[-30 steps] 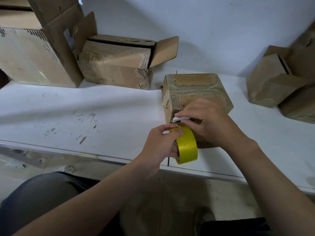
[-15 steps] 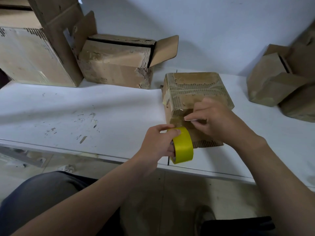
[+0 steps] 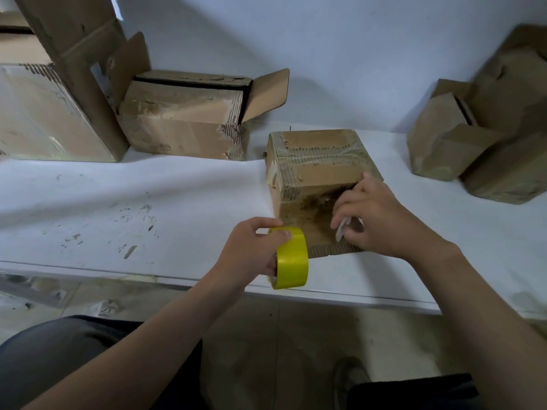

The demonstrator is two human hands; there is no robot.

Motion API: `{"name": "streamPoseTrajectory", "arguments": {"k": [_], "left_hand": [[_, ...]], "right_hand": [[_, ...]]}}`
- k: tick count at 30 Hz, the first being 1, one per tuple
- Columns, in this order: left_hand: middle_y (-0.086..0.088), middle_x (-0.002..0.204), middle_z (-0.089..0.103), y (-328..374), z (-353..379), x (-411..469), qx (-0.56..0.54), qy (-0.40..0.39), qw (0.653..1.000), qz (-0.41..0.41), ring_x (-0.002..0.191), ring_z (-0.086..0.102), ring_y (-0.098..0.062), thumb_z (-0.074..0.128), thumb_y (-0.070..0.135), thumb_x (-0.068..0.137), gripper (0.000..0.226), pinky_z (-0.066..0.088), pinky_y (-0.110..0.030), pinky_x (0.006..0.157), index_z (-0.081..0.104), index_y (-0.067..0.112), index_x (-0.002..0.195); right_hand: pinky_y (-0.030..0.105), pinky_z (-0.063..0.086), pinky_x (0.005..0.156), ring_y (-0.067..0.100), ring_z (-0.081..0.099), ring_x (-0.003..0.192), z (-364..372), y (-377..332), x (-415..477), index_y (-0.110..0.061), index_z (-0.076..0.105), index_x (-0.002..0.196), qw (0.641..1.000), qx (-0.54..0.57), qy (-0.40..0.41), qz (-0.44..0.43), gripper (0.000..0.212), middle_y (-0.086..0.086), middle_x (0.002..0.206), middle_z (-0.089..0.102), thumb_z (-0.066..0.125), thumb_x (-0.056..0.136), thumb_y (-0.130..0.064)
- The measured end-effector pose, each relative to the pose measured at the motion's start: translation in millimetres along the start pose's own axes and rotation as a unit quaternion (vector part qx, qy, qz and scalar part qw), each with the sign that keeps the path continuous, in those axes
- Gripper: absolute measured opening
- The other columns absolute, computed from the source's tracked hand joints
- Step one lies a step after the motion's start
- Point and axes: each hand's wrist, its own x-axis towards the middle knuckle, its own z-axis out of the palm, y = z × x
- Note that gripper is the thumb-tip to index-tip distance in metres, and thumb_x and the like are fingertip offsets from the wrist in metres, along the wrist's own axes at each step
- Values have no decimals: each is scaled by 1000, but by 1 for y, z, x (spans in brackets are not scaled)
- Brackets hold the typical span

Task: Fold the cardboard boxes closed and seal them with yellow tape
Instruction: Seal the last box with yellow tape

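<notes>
Yellow tape (image 3: 291,258) is gripped by the left hand (image 3: 251,250), a white scrap (image 3: 342,229) pinched by the right hand (image 3: 381,220); strip-laying on the box (image 3: 316,161) is judged next.

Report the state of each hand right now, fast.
Left hand: closed, gripping the yellow tape roll.
Right hand: closed, pinching a small white piece in front of the cardboard box; what the piece is cannot be told.
</notes>
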Motion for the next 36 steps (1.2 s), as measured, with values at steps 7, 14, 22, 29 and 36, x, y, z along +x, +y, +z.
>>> {"name": "streamPoseTrajectory", "arguments": {"k": [7,14,22,29,36], "left_hand": [[3,119,62,7,-40,8,166,123,973,100,103,62,-20,72,39,90,36,58,-36,77,62,32,124],[-2,126,66,7,-57,15,192,145,966,96,102,62,-19,71,40,90,41,46,-22,62,61,31,129],[-4,126,66,9,-63,18,176,124,973,82,106,63,-22,70,38,91,41,53,-31,75,61,30,130],[-3,122,67,11,-62,11,169,115,975,84,105,64,-22,70,38,91,38,59,-45,90,62,31,128],[-3,122,68,12,-62,11,176,114,974,83,104,65,-23,70,38,91,40,56,-36,83,61,31,129]], "right_hand": [[35,42,98,16,48,112,0,-21,32,-29,74,111,977,91,190,33,26,-13,115,62,56,96,-39],[36,24,94,16,34,114,32,-31,73,-53,61,129,985,-11,134,107,61,-24,136,50,47,77,-82],[39,39,86,8,27,96,38,-10,79,-47,62,131,986,-26,145,74,61,-21,127,62,74,72,-60],[15,30,89,4,30,92,34,-3,85,-34,71,121,982,93,106,128,53,-27,123,63,84,70,-45],[45,40,105,17,44,121,27,-32,76,-32,65,133,981,-10,174,87,63,-14,140,58,54,84,-71]]}}
